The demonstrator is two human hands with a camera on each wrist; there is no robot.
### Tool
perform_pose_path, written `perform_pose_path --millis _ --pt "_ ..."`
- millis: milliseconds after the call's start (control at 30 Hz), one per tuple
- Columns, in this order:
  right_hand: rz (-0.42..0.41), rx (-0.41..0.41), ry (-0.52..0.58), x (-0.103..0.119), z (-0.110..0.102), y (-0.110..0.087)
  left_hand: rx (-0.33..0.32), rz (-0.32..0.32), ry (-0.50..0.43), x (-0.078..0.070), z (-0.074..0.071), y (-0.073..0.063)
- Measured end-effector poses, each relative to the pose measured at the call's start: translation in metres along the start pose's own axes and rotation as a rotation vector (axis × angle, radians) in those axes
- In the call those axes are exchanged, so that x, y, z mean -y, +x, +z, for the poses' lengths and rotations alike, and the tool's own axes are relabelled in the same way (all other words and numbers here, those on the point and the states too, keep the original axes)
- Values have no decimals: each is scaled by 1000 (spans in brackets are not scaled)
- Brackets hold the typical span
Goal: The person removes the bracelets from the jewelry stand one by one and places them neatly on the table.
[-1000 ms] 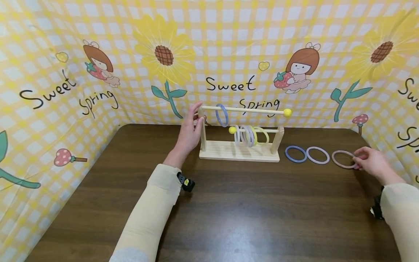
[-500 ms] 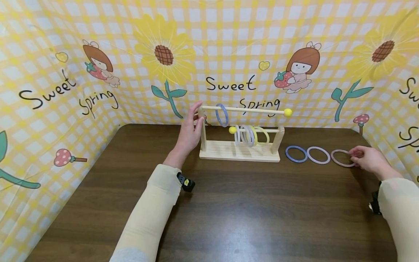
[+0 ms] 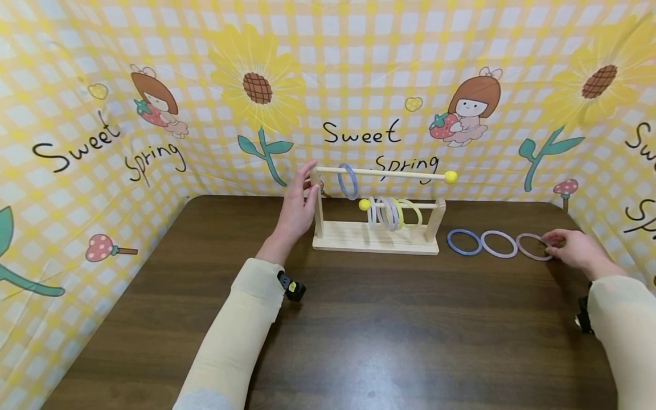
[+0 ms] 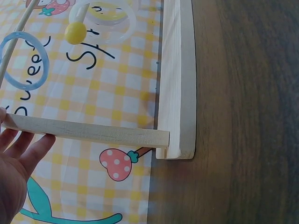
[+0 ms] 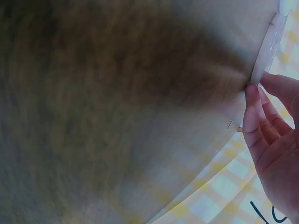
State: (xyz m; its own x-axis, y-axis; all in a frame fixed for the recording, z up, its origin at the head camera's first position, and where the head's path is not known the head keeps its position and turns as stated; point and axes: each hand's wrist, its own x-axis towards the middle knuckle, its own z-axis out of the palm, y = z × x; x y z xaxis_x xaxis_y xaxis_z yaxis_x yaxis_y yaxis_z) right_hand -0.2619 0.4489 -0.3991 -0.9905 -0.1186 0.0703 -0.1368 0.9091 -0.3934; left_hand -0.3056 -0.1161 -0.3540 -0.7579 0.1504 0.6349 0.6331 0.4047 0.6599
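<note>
My left hand point(image 3: 297, 208) grips the upright post point(image 4: 93, 130) of a wooden bangle stand point(image 3: 374, 246), thumb on one side and fingers on the other. A translucent blue bangle point(image 4: 46, 65) hangs on the stand's upper rod point(image 3: 400, 172). Pale and yellow bangles point(image 3: 393, 215) hang together on the lower rod. At the right of the table, my right hand point(image 3: 579, 250) pinches the edge of a pinkish bangle point(image 5: 268, 51) between thumb and fingers, close over the tabletop. Left of it, a lilac bangle point(image 3: 499, 255) and a darker blue bangle point(image 3: 464, 254) lie flat in a row.
Yellow knobs point(image 3: 451, 177) cap the rod ends. The dark wooden table point(image 3: 359, 319) meets a yellow checked cloth point(image 3: 328, 68) at the back and sides. Small cameras point(image 3: 293, 288) are strapped to both wrists.
My right hand has shifted slightly left with the pinkish bangle, bringing it up beside the lilac one. The left hand stays on the post.
</note>
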Motion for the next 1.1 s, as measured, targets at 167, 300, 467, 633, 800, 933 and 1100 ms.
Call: perform_pose_path --millis 167,300,467,633,800,933,1100 --pt "-20 -26 1 -2 1 0 -2 -5 10 -1 -1 -1" --pt "-45 -90 13 -1 0 -1 -2 -3 10 -1 -1 -1" --pt "-57 -150 60 13 -5 -3 1 1 15 -1 -1 0" --pt "-49 -206 107 42 -7 -6 4 10 12 0 -1 0" --pt "-104 -297 204 75 -6 -9 -1 11 21 0 -2 0" --pt "-168 -331 250 99 -1 -13 2 10 21 0 -2 0" --pt "-260 -328 284 130 6 -17 -7 6 15 0 -1 -1"
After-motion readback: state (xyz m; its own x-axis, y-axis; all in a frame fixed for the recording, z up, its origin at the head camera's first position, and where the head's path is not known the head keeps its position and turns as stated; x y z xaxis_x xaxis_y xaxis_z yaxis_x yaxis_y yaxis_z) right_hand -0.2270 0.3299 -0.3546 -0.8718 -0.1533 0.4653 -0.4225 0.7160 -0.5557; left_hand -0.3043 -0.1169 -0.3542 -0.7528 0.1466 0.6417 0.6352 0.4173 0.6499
